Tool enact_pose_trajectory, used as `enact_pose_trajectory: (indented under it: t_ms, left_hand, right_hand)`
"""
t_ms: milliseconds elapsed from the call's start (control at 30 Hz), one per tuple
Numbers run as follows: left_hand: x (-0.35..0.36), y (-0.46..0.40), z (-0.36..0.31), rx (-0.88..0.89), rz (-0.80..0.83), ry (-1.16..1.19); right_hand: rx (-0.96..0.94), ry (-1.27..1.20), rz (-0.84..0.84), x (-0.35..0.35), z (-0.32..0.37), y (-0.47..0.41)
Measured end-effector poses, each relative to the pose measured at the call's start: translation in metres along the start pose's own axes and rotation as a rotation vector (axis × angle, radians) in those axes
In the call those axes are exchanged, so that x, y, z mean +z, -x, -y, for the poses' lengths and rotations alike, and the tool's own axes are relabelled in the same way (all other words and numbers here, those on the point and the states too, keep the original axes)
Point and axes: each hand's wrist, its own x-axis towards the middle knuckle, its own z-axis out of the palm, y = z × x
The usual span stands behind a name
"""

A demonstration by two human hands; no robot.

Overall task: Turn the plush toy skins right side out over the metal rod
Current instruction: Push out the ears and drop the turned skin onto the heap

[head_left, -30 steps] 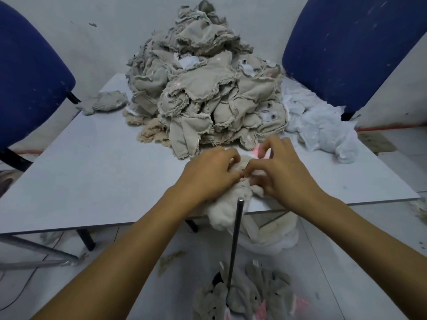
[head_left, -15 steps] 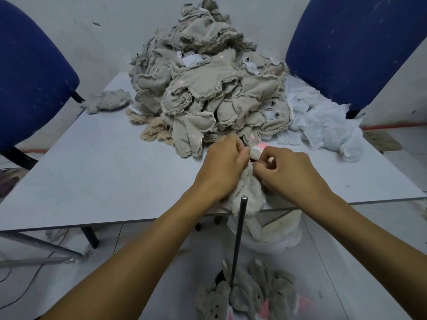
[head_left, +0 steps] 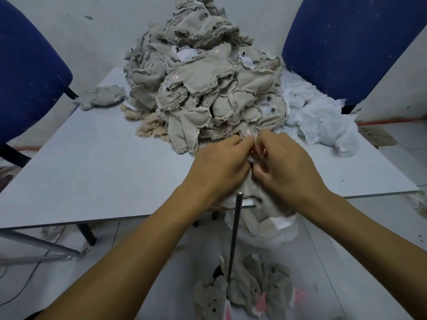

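My left hand (head_left: pixel 219 167) and my right hand (head_left: pixel 284 167) meet over the table's front edge and both pinch one beige plush toy skin (head_left: pixel 254 195), which hangs down between them and is mostly hidden by the hands. The metal rod (head_left: pixel 234 234) stands upright just below the hands, its top end a little under my left wrist and bare. A big heap of inside-out beige skins (head_left: pixel 208 84) fills the back of the table. Several furry turned skins (head_left: pixel 245 294) lie on the floor round the rod's foot.
The grey table (head_left: pixel 92 172) carries a single skin (head_left: pixel 104 98) at the back left and white fabric (head_left: pixel 323 121) at the right. A blue chair (head_left: pixel 27 72) stands left, another (head_left: pixel 346 42) right. A white bag of skins (head_left: pixel 265 232) sits under the table's front edge.
Both hands have moved up and away from me with the skin, from the table's edge toward the foot of the heap. The rod's top now shows clear below them.
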Motion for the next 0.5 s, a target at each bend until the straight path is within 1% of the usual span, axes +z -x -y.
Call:
enact_pose_trajectory:
  t_ms: [33,100,167,233,333,433,500]
  left_hand:
    - [-0.001,0.003,-0.003,0.008,-0.037,0.007]
    - [-0.004,0.008,-0.006,0.013,-0.134,0.026]
    - [-0.007,0.016,-0.008,0.004,-0.222,0.038]
    - [-0.007,0.027,-0.010,0.003,-0.303,0.069]
    - [-0.008,0.043,-0.012,0.008,-0.410,0.215]
    - [-0.011,0.060,-0.010,0.024,-0.394,0.329]
    - [-0.011,0.071,-0.007,-0.032,-0.389,0.397]
  right_hand:
    - [0.030,0.064,-0.004,0.000,0.002,0.001]
    - [0.108,0.114,0.059,0.000,0.004,0.003]
    - [0.136,0.003,0.094,-0.004,0.006,0.006]
    - [0.056,-0.069,-0.012,-0.008,0.012,0.013]
    - [-0.095,-0.091,-0.222,-0.016,0.024,0.027]
    - [-0.234,-0.086,-0.335,-0.020,0.034,0.047]
    - [-0.298,-0.074,-0.357,-0.018,0.042,0.056]
